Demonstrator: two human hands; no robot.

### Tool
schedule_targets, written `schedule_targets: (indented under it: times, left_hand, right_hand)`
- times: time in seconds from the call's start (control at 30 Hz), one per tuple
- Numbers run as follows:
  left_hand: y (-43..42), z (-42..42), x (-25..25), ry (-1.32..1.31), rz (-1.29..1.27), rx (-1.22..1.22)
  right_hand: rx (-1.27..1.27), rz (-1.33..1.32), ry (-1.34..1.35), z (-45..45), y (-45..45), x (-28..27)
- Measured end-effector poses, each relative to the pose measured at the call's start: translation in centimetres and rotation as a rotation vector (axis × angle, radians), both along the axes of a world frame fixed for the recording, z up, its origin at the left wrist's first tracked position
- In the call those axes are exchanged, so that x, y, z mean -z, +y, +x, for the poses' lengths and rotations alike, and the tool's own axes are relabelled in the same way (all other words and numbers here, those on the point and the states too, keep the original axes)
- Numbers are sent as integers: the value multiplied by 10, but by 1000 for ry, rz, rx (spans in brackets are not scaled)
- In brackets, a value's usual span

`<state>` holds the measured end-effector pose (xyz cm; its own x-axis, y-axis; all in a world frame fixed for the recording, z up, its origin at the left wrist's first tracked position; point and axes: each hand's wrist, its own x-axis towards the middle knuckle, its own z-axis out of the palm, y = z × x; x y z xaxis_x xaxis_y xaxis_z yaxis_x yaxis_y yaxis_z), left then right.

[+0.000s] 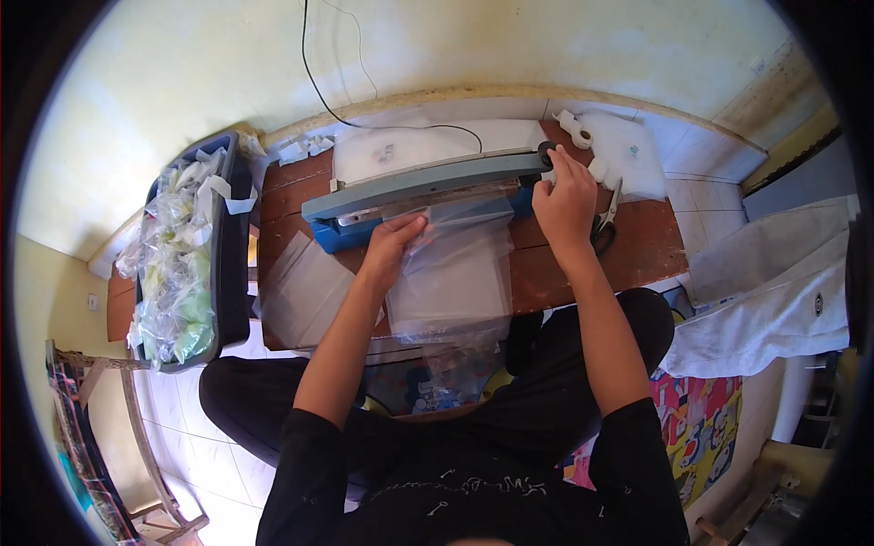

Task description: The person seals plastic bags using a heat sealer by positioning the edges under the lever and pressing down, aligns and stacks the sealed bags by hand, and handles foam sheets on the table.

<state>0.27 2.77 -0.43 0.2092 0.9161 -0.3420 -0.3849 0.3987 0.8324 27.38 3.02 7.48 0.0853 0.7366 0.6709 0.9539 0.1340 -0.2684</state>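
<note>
A blue impulse sealer point(423, 187) with a long grey arm lies across the low wooden table. My left hand point(396, 241) pinches a clear plastic bag point(455, 264) whose upper edge lies in the sealer, under the arm. The bag hangs over the table's front edge. My right hand point(566, 196) is closed around the right end of the sealer's arm, near its black knob point(547, 153). A pair of scissors point(608, 218) with black handles lies just right of my right hand. More flat clear bags point(305, 287) are spread left of my left hand.
A dark bin point(232, 273) full of plastic bags and scraps stands at the left. White sheets point(628, 150) and a tape roll point(574, 129) lie at the back right. A black cord point(337, 114) hangs to the sealer; a grey-white cloth point(774, 291) hangs at right.
</note>
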Motion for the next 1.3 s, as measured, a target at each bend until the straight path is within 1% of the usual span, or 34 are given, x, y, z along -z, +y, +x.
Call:
schedule_targets:
  times: [0.13, 0.37, 0.8, 0.93, 1.3]
  left_hand:
    - [2, -2, 5, -7, -3, 21]
    - [2, 0, -1, -26, -8, 0]
    - [4, -3, -2, -30, -40, 9]
    - [5, -3, 1, -68, -40, 8]
    - [3, -2, -4, -45, -48, -4]
  right_hand:
    - [1, -4, 2, -1, 0, -1]
    - [3, 8, 10, -1, 0, 0]
    - [-5, 87, 11, -6, 0, -5]
    - [-13, 103, 21, -6, 0, -6]
    - [6, 67, -6, -4, 0, -3]
